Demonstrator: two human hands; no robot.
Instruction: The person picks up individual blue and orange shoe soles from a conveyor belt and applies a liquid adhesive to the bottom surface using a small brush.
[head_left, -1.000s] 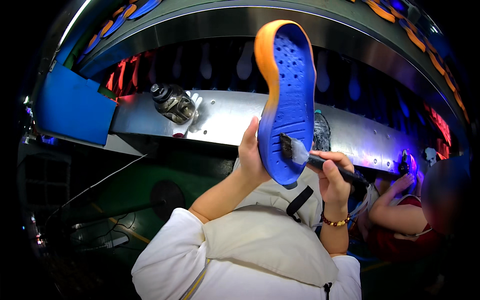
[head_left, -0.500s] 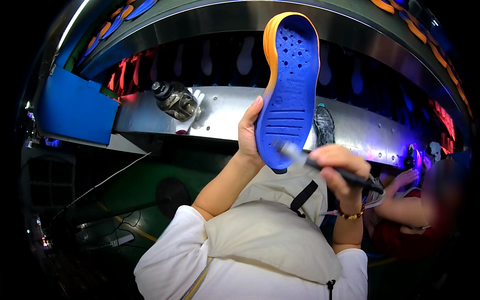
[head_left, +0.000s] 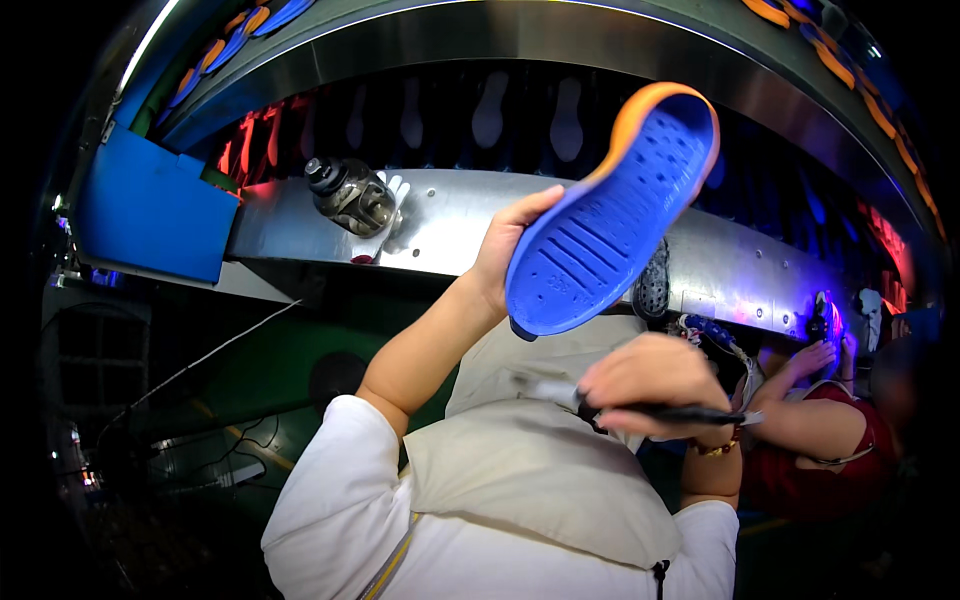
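A blue shoe sole (head_left: 590, 245) with an orange outer wall is held up in front of me, tilted, its upper end leaning right. My left hand (head_left: 503, 248) is closed on the sole's left edge near its lower end. My right hand (head_left: 655, 382) grips a brush (head_left: 695, 414) by its dark handle. The brush's pale head is smeared by motion and points left, below the sole and apart from it. Behind the sole, a black sole-shaped piece (head_left: 652, 285) lies partly hidden on the metal ledge (head_left: 450, 240).
A dark bottle (head_left: 350, 197) and a white glove (head_left: 395, 195) sit on the ledge's left part. Beyond it, sole shapes (head_left: 490, 110) line a dark recess. A blue box (head_left: 150, 210) stands left. A co-worker's arm (head_left: 815, 420) is close on my right.
The sole has come down and tilted, its upper end swinging right. My right hand has moved down, taking the brush from the sole's lower end to in front of my apron.
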